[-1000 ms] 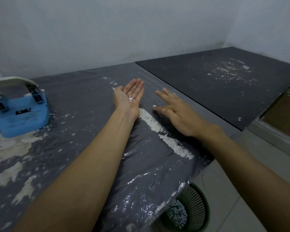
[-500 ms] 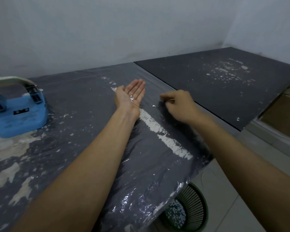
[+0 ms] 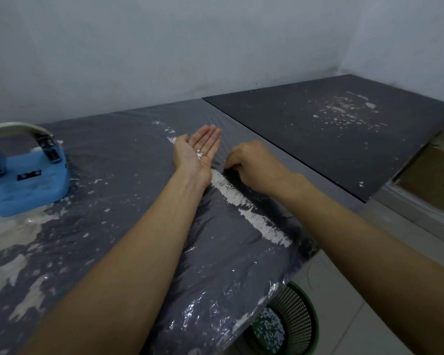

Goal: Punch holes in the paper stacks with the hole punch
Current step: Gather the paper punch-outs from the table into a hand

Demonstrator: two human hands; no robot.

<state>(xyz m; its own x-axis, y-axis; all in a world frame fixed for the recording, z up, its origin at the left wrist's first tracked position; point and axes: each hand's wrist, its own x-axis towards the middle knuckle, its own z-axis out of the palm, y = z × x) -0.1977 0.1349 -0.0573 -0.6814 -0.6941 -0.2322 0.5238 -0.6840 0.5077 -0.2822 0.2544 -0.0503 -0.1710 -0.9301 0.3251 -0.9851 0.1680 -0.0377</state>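
Head view: hole punch (image 3: 27,172) sits well left of both hands (left (image 3: 196,152), right (image 3: 254,163)).

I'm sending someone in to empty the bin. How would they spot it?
Start at the plastic-covered grey table with the blue hole punch. Below its near right corner, on the tiled floor, stands a green mesh waste basket. It alone holds a heap of white paper dots.

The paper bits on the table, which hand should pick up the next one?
Probably the right hand: its fingers are curled down at the table. The left hand lies palm up, already cupping paper bits.
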